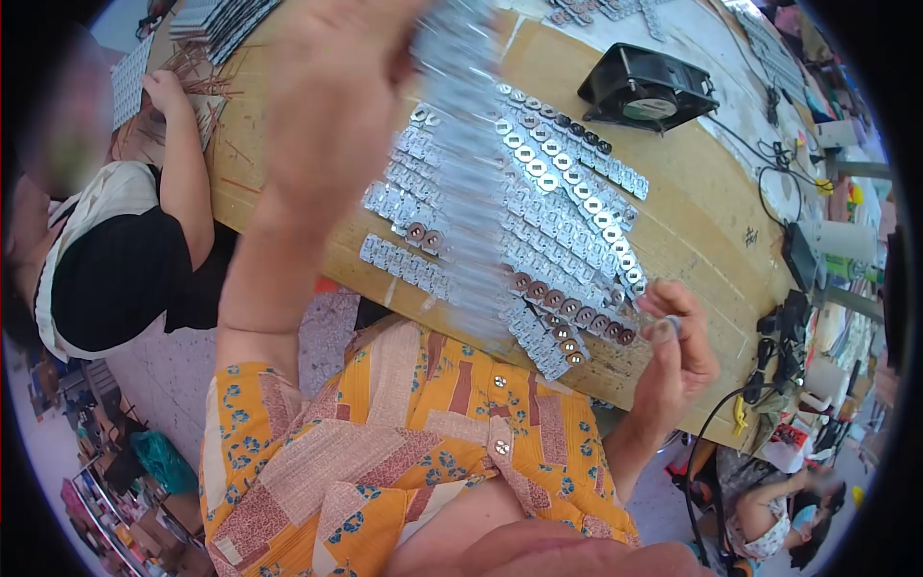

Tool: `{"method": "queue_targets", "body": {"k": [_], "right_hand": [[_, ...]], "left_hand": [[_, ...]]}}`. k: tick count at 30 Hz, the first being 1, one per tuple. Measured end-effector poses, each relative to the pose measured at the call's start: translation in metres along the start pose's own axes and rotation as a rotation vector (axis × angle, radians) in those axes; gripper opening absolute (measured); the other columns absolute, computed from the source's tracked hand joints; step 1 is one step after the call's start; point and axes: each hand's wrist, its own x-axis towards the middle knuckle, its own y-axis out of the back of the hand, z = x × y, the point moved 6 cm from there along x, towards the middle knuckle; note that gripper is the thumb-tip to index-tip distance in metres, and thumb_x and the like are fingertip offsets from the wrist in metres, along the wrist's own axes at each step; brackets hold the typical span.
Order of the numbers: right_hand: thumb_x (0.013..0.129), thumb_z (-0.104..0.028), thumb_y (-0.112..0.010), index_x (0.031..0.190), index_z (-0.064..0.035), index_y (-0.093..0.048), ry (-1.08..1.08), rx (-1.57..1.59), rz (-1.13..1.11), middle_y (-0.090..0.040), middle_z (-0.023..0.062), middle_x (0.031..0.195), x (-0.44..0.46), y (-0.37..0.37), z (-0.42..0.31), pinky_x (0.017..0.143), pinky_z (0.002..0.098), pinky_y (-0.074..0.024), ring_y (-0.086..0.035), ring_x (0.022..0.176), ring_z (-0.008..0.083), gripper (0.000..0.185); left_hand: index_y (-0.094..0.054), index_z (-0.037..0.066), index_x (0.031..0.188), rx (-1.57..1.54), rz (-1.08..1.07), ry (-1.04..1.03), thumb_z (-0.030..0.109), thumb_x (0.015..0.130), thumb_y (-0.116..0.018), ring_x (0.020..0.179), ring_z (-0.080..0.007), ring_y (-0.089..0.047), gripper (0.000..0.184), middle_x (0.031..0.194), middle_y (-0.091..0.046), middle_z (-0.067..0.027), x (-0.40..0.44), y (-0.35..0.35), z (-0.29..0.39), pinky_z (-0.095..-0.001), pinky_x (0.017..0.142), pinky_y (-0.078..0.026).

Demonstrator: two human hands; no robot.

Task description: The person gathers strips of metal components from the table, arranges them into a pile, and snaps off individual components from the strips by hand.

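My left hand [332, 91] is raised high over the table, blurred by motion. Its fingers are closed around the upper part of a long strip of silvery metal pieces [460, 183], which hangs down, smeared, in front of the other strips. Near the table's front edge, my right hand [678, 341] has thumb and fingers pinched together at a small greyish piece too small to name. Just left of it lies a strip with copper-coloured round centres [567, 306]. More silvery strips [548, 226] lie side by side beneath the hanging one, partly hidden by it.
A black box fan [646, 88] stands on the wooden table [726, 202] at the back right. Cables and a black adapter [798, 257] lie along the right side. On the left, a co-worker's hand [165, 88] touches a metal sheet beside thin brown sticks.
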Motion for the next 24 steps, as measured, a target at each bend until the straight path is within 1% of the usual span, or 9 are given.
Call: {"method": "queue_targets", "body": {"k": [3, 6, 7, 12, 15, 17, 20, 23, 24], "right_hand": [[0.090, -0.001, -0.064, 0.084, 0.0064, -0.067, 0.042, -0.129, 0.070, -0.068, 0.0178, 0.115, 0.007, 0.012, 0.012, 0.095, 0.0376, -0.0487, -0.064, 0.104, 0.0253, 0.009], [0.090, 0.000, -0.063, 0.083, 0.0071, -0.066, 0.027, -0.253, 0.060, -0.068, 0.0167, 0.115, 0.009, 0.012, 0.026, 0.095, 0.0365, -0.0479, -0.063, 0.106, 0.0245, 0.010], [0.090, 0.000, -0.063, 0.083, 0.0072, -0.066, 0.009, -0.262, 0.060, -0.068, 0.0164, 0.115, 0.010, 0.011, 0.030, 0.095, 0.0363, -0.0477, -0.063, 0.106, 0.0244, 0.010], [0.090, 0.000, -0.062, 0.083, 0.0077, -0.065, -0.022, -0.299, 0.062, -0.069, 0.0155, 0.114, 0.007, 0.007, 0.040, 0.095, 0.0358, -0.0470, -0.063, 0.107, 0.0242, 0.010], [0.090, 0.001, -0.062, 0.081, 0.0077, -0.064, -0.013, -0.295, 0.058, -0.069, 0.0153, 0.114, 0.009, 0.009, 0.046, 0.094, 0.0349, -0.0468, -0.063, 0.106, 0.0237, 0.012], [0.091, 0.000, -0.062, 0.081, 0.0075, -0.064, -0.029, -0.298, 0.059, -0.069, 0.0154, 0.114, 0.008, 0.010, 0.048, 0.094, 0.0350, -0.0467, -0.063, 0.106, 0.0236, 0.012], [0.091, -0.001, -0.062, 0.079, 0.0069, -0.063, -0.043, -0.306, 0.073, -0.069, 0.0159, 0.113, 0.012, 0.010, 0.049, 0.095, 0.0359, -0.0463, -0.062, 0.106, 0.0236, 0.014], [0.091, -0.001, -0.062, 0.076, 0.0054, -0.061, -0.013, -0.308, 0.068, -0.069, 0.0167, 0.113, 0.015, 0.007, 0.043, 0.096, 0.0369, -0.0455, -0.062, 0.107, 0.0241, 0.017], [0.091, -0.001, -0.063, 0.076, 0.0052, -0.061, -0.018, -0.296, 0.078, -0.069, 0.0167, 0.113, 0.017, 0.008, 0.044, 0.097, 0.0369, -0.0454, -0.062, 0.107, 0.0242, 0.016]], "left_hand": [[-0.069, 0.003, 0.110, 0.282, -0.307, -0.046, 0.016, 0.102, -0.058, 0.078, -0.0222, -0.070, 0.019, 0.096, -0.073, -0.0133, 0.012, -0.008, 0.020, -0.0342, 0.071, -0.056], [-0.069, 0.005, 0.108, 0.583, -0.662, -0.393, 0.016, 0.090, -0.069, 0.076, -0.0298, -0.069, 0.021, 0.087, -0.069, -0.0162, -0.016, -0.077, -0.013, -0.0393, 0.068, -0.054], [-0.068, 0.007, 0.106, 0.560, -0.804, -0.244, 0.017, 0.089, -0.070, 0.079, -0.0297, -0.068, 0.020, 0.086, -0.066, -0.0118, -0.029, -0.094, -0.034, -0.0413, 0.067, -0.054], [-0.066, 0.010, 0.106, 0.684, -0.542, -0.576, 0.008, 0.081, -0.067, 0.085, -0.0277, -0.065, 0.025, 0.089, -0.059, -0.0069, -0.029, -0.092, -0.045, -0.0425, 0.067, -0.055], [-0.067, 0.010, 0.107, 1.135, -0.450, -0.632, 0.002, 0.076, -0.066, 0.085, -0.0260, -0.066, 0.032, 0.092, -0.062, -0.0053, 0.015, -0.032, -0.083, -0.0344, 0.069, -0.056], [-0.068, 0.009, 0.098, 1.288, -0.459, -0.597, 0.001, 0.073, -0.068, 0.082, -0.0245, -0.065, 0.027, 0.090, -0.063, -0.0045, 0.027, 0.005, -0.111, -0.0314, 0.069, -0.054], [-0.070, 0.009, 0.093, 1.113, -0.456, -0.448, 0.005, 0.078, -0.069, 0.092, -0.0293, -0.064, 0.015, 0.094, -0.064, -0.0086, 0.034, 0.026, -0.135, -0.0402, 0.082, -0.051], [-0.066, 0.009, 0.084, 1.088, -0.346, -0.603, 0.010, 0.074, -0.070, 0.086, -0.0250, -0.063, 0.011, 0.087, -0.061, -0.0061, 0.031, 0.036, -0.106, -0.0359, 0.073, -0.050], [-0.068, 0.008, 0.094, 1.224, -0.356, -0.558, 0.014, 0.079, -0.072, 0.091, -0.0261, -0.064, 0.017, 0.097, -0.064, -0.0059, 0.031, 0.039, -0.095, -0.0346, 0.076, -0.051]]}}
